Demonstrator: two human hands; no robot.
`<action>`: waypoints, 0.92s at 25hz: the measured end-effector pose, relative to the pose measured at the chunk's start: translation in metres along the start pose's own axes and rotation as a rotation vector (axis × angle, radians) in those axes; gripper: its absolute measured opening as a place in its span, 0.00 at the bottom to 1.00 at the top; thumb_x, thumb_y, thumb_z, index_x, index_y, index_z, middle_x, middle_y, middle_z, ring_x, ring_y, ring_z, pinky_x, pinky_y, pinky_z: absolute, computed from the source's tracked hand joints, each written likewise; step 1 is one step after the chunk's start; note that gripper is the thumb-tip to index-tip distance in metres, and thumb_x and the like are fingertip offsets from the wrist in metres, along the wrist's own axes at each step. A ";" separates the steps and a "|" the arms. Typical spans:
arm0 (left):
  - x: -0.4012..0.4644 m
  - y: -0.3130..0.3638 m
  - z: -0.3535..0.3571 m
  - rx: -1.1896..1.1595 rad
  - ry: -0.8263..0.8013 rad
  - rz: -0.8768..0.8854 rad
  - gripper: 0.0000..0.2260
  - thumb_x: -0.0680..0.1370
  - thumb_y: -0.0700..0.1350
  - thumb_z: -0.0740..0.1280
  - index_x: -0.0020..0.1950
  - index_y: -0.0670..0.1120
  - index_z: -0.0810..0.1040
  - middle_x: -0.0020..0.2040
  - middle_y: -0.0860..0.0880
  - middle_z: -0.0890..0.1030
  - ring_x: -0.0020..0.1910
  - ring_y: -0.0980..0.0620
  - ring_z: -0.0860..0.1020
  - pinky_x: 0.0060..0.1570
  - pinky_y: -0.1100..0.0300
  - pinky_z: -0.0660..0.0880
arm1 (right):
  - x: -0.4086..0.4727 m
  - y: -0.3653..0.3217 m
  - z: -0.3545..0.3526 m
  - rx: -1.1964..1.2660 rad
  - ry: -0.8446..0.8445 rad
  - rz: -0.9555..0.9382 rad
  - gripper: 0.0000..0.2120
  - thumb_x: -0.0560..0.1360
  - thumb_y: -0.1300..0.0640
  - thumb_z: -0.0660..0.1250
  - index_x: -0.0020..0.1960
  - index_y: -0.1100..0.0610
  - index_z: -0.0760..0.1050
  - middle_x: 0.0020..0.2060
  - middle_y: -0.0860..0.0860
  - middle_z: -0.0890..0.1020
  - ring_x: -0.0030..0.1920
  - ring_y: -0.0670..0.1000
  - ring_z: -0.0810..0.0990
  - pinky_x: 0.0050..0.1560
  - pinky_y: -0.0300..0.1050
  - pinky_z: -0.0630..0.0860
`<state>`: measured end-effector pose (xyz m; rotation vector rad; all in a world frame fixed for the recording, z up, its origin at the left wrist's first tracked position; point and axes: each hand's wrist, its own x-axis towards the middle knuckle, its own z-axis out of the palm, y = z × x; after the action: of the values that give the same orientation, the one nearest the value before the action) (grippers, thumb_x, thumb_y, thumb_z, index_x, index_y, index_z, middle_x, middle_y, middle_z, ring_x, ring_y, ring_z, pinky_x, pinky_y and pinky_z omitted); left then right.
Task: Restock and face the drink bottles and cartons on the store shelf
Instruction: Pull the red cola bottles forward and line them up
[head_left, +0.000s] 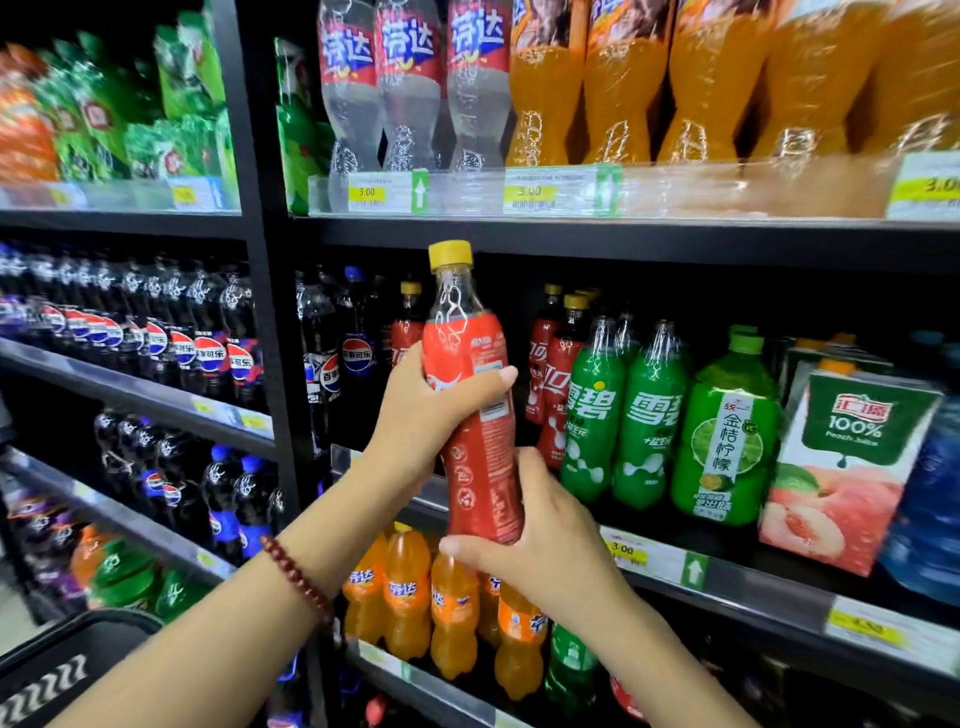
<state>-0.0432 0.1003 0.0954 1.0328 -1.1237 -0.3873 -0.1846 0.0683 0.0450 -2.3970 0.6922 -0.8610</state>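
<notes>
Curling my left fingers (501, 375) around the middle of the red cola bottle (475, 415), I see my right fingers (457, 546) cup its base; both grips are closed on it. It stands upright, yellow cap up, in front of the middle shelf (769, 590). A gap opens behind it, between the Pepsi bottles (357, 353) and the shelved cola bottles (556, 384). Both forearms angle upward from below.

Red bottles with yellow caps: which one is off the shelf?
The red bottle held in both hands, left hand and right hand; the others stand shelved behind it.
</notes>
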 end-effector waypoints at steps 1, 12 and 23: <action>-0.004 0.001 -0.001 -0.039 -0.002 -0.002 0.21 0.58 0.52 0.75 0.47 0.45 0.77 0.39 0.47 0.82 0.39 0.49 0.82 0.39 0.55 0.78 | 0.000 0.005 0.000 0.084 -0.092 0.003 0.31 0.63 0.34 0.72 0.58 0.38 0.60 0.53 0.39 0.75 0.52 0.41 0.77 0.54 0.43 0.76; -0.009 0.023 0.009 -0.015 0.068 -0.011 0.28 0.59 0.57 0.75 0.52 0.43 0.76 0.45 0.44 0.82 0.43 0.46 0.82 0.44 0.50 0.80 | -0.001 -0.011 -0.009 0.604 0.052 -0.006 0.28 0.59 0.44 0.78 0.54 0.43 0.69 0.49 0.44 0.81 0.48 0.45 0.81 0.46 0.39 0.78; -0.012 0.021 0.011 -0.202 -0.038 -0.061 0.29 0.61 0.55 0.72 0.58 0.43 0.75 0.46 0.43 0.83 0.42 0.50 0.82 0.40 0.58 0.78 | -0.004 0.010 -0.015 1.058 -0.263 0.094 0.30 0.58 0.53 0.79 0.58 0.49 0.75 0.50 0.49 0.84 0.50 0.49 0.83 0.47 0.42 0.79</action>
<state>-0.0624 0.1145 0.1070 0.8859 -1.0650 -0.5602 -0.2005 0.0589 0.0479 -1.4575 0.1471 -0.6159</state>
